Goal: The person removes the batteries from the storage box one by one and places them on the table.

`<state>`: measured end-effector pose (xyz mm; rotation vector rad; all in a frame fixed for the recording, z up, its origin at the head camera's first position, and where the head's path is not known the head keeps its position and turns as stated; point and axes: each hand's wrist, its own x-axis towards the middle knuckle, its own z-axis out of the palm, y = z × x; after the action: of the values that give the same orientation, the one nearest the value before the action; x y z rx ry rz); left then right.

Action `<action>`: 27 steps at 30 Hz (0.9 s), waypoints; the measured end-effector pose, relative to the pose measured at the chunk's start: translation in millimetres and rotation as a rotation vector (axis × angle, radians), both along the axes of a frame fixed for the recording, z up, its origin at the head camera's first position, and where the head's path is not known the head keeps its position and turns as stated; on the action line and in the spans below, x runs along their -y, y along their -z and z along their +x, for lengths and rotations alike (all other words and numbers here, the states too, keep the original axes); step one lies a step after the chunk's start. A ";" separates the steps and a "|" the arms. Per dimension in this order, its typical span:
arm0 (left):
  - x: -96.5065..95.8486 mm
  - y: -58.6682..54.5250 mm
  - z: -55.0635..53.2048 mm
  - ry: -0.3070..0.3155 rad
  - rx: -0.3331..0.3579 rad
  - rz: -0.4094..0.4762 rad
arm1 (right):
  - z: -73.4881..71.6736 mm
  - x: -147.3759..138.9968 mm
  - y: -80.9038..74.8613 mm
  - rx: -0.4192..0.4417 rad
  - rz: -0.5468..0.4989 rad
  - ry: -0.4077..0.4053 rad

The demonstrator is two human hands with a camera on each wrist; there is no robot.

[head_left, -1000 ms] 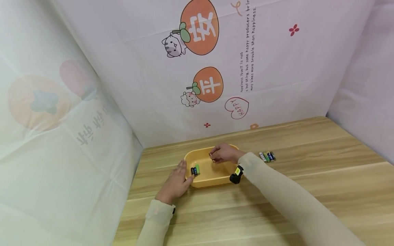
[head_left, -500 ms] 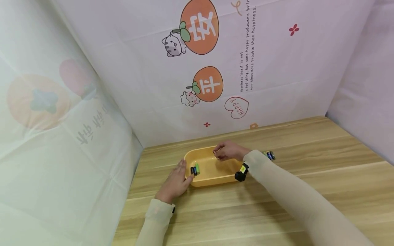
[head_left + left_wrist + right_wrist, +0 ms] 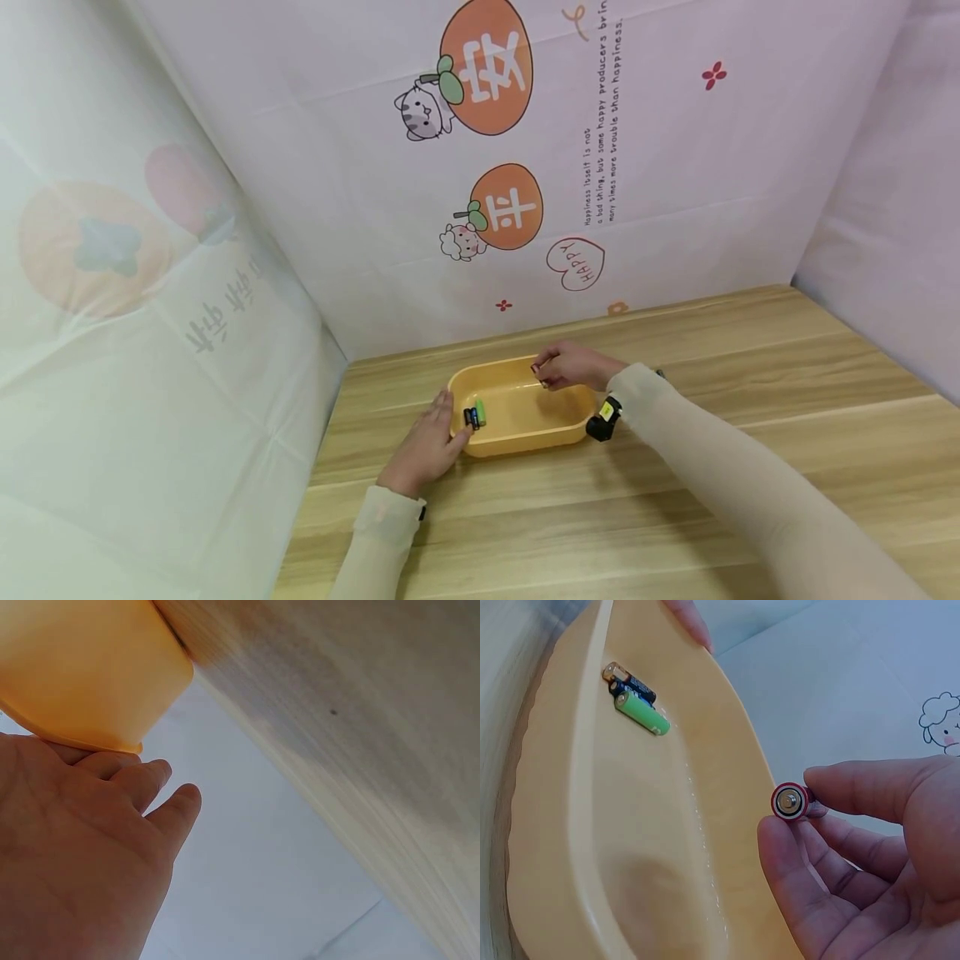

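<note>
Cloth (image 3: 660, 208) printed with orange fruit, cartoon animals and lettering walls in a pale wooden table (image 3: 600, 517). Two cream sleeves (image 3: 720, 467) reach forward across it. Between the person's hands sits a yellow-orange oblong tray (image 3: 521, 412) with rounded corners. The left hand (image 3: 426, 446) lies against the tray's left end, thumb spread from the other fingers, which are loosely extended and touch the rim. The right hand (image 3: 577, 365) is above the right half of the tray, near the far rim, its thumb and fingers pinching a red-rimmed battery (image 3: 789, 801). Inside the tray, at its left end, three batteries lie side by side: a bright green one (image 3: 643, 714), a dark blue one (image 3: 476, 418) and a black one with a copper end (image 3: 634, 684).
</note>
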<state>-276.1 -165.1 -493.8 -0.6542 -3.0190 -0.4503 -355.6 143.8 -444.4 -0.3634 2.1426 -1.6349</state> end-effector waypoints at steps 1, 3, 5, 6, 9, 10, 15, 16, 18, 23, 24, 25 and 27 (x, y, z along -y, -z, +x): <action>-0.3 -0.1 0.1 -0.001 0.003 0.002 | 1.0 -2.0 -0.7 0.000 0.001 0.003; -0.8 -0.1 0.3 -0.003 0.009 0.007 | 2.7 -5.7 -1.2 -0.007 0.004 0.001; -1.4 -0.3 0.8 -0.004 0.015 0.015 | 4.6 -9.6 -1.5 -0.011 0.004 0.001; -1.7 -0.4 0.9 -0.005 0.016 0.016 | 5.0 -11.5 -1.5 -0.012 0.005 0.001; -2.3 -1.2 1.7 -0.005 0.019 0.019 | 5.4 -18.3 0.0 -0.015 -0.002 0.001; -2.3 -1.5 1.8 -0.004 0.019 0.020 | 5.2 -20.8 0.6 -0.017 -0.002 0.000; -0.8 -1.3 1.7 0.004 0.012 0.016 | 4.6 -30.1 2.7 -0.017 0.005 0.007; -0.5 -1.0 1.4 0.006 0.012 0.014 | 4.7 -31.3 2.8 -0.020 0.009 0.008; 0.0 -0.5 0.9 0.014 0.007 0.017 | 5.5 -33.9 2.6 -0.027 0.020 0.015; 0.8 1.3 -0.2 0.025 -0.005 0.006 | 8.0 -41.0 1.6 -0.043 0.038 0.031; 0.9 1.6 -0.2 0.027 -0.010 0.006 | 8.3 -42.5 1.3 -0.043 0.041 0.034; 0.9 1.8 -0.2 0.024 -0.009 0.002 | 8.6 -44.1 1.2 -0.045 0.042 0.032; 1.0 2.0 0.1 0.025 -0.011 0.002 | 8.4 -47.1 1.3 -0.040 0.044 0.041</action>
<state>-276.1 -166.1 -495.8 -0.6920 -3.0028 -0.4487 -347.3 190.9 -445.6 -0.3438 2.2257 -1.6120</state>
